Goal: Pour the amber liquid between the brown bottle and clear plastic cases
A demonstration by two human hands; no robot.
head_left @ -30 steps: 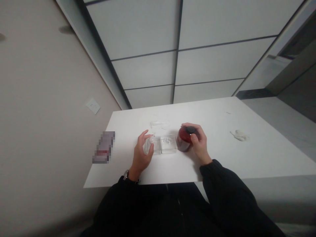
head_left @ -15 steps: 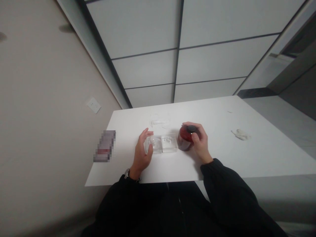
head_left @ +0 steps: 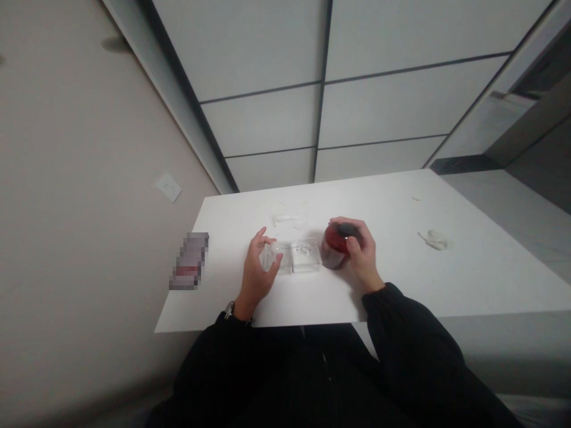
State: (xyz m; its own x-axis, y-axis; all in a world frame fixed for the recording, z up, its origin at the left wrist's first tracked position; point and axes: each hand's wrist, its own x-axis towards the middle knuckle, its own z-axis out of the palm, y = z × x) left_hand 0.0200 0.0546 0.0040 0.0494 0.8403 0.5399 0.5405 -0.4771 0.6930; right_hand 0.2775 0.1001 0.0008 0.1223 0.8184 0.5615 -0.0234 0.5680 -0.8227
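White table (head_left: pixel 392 202) | R hand (head_left: pixel 363 255) gripping red jar (head_left: pixel 333 249) | L hand (head_left: pixel 255 276) half-open, against clear box (head_left: pixel 306 258)

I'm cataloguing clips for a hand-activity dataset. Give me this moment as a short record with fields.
Left hand: curved around a clear plastic container, grip unclear
Right hand: gripping a dark red jar with a black lid
Between hands: a clear square container
Wrist: a watch on the left
Surface: white table
Also on table: clear plastic piece, crumpled white material, pixelated object
Wall: electrical socket
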